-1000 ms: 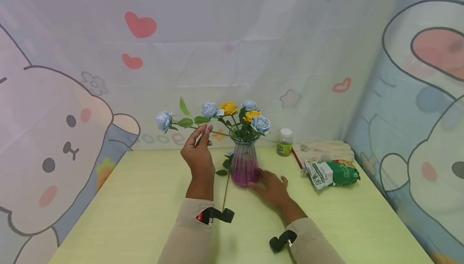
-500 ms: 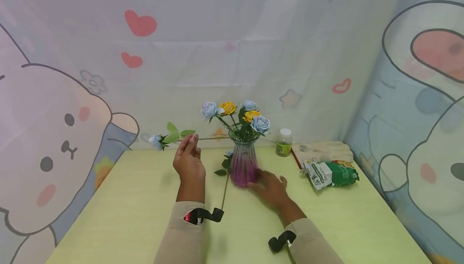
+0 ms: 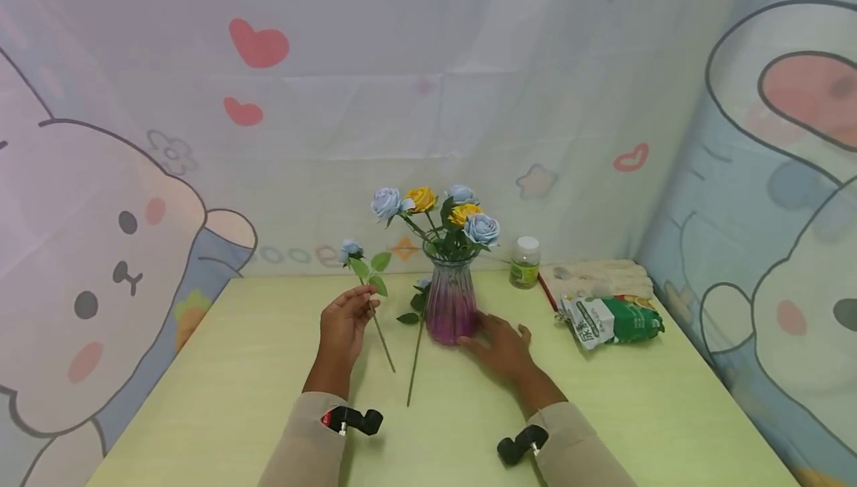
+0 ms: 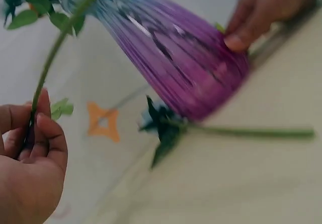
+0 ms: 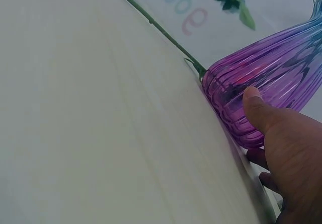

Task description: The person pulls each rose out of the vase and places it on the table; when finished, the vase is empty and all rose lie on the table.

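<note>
My left hand (image 3: 344, 323) pinches the stem of a blue rose (image 3: 351, 250) between thumb and fingers. The flower points up and away, and the bare stem end slants down over the table, left of the vase. The left wrist view also has the left hand (image 4: 35, 153) gripping this green stem (image 4: 55, 50). A ribbed glass vase (image 3: 451, 301), purple below and clear bluish above, stands upright with several blue and yellow roses (image 3: 422, 199) in it. Low on its right side, my right hand (image 3: 502, 349) holds the base, thumb in front (image 5: 254, 108).
Another blue rose (image 3: 416, 353) lies on the table (image 3: 254, 398) beside the vase, stem toward me. To the right are a white-capped jar (image 3: 525, 264), a red stick (image 3: 547, 290), pale gloves (image 3: 599, 277) and a green-white packet (image 3: 612, 321). A printed curtain (image 3: 355, 123) hangs behind.
My left hand has drawn the blue rose leftward away from the vase mouth, then lowered it and turned it from lying nearly level to flower-up. My right hand has stayed at the vase.
</note>
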The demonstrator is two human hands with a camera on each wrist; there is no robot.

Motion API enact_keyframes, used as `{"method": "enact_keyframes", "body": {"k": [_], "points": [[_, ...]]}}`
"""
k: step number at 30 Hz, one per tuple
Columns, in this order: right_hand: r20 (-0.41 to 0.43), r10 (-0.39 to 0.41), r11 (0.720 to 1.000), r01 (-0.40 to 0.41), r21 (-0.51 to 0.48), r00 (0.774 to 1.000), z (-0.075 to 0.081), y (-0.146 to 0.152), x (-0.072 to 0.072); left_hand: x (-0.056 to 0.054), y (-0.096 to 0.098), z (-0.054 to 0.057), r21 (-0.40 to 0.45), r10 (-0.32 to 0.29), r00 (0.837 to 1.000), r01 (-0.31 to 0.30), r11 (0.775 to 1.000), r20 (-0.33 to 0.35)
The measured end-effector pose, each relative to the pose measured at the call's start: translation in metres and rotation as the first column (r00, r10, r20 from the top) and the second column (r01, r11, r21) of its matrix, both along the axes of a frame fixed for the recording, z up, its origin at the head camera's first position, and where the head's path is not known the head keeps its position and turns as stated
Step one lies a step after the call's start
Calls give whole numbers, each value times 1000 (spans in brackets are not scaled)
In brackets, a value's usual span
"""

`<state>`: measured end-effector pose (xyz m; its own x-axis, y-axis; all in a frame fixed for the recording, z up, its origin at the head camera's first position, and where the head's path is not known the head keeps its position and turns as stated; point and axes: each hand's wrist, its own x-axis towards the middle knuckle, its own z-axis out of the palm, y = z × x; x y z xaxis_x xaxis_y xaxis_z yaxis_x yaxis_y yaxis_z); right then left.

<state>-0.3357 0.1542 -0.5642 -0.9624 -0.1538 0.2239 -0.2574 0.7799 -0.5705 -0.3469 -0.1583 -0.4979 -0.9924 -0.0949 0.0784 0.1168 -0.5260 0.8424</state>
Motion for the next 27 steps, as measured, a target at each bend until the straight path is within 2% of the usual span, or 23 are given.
{"method": "enact_keyframes", "body": {"k": [4, 7, 9, 12, 18, 24, 27], "points": [[-20, -3, 1000, 3, 1, 1000, -1, 2, 0, -6, -7, -21, -119, -83, 996, 86, 989, 35], [-31, -4, 1000, 4, 0, 1000, 0, 2, -1, -10, -9, -33, -266, -116, 989, 136, 954, 91], [-29, -1, 1000, 1, -3, 1000, 1, 2, 0, -13, -9, -39, -360, -130, 983, 167, 918, 126], [-23, 2, 1000, -2, -9, 1000, 2, 1, 1, -15, -8, -46, -469, -148, 979, 199, 861, 144], [-9, -3, 1000, 3, -3, 1000, 1, 1, 1, -13, -5, -54, -621, -190, 976, 213, 754, 105], [9, 9, 1000, -9, 6, 1000, -3, 2, -1, -7, -2, -57, -747, -180, 982, 167, 644, 64], [9, 14, 1000, -14, 8, 1000, -3, 2, -1, -4, 0, -57, -827, -146, 989, 74, 557, -10]]}}
